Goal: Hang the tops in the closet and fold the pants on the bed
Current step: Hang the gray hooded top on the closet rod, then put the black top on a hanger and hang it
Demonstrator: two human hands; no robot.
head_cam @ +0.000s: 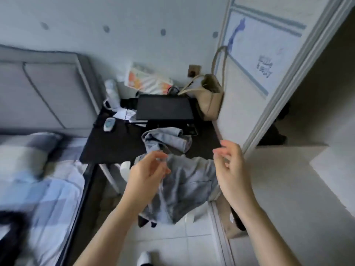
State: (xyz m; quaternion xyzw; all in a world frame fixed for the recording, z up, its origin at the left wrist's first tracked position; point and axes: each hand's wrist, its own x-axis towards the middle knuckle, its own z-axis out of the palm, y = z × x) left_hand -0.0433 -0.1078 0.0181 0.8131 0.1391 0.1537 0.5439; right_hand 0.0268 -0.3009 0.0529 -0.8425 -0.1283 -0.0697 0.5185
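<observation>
A grey garment (188, 189) with a pocket hangs over the front edge of a black table (107, 148). My left hand (148, 175) is at its upper left edge, fingers curled and pinching the fabric. My right hand (230, 169) hovers at the garment's upper right corner with loosely curled fingers and nothing visibly in its grip. A second grey garment (169, 139) lies crumpled on the table just behind. The bed (38, 189) with blue checked bedding is to the left. The open closet (317, 116) is on the right. The picture is blurred.
The table also carries a black laptop-like slab (163, 108), a beige bag (209, 100), a bottle (112, 93) and a small device (109, 124). Something dark (11, 227) lies on the bed's near corner. White floor tiles (172, 244) lie below my arms.
</observation>
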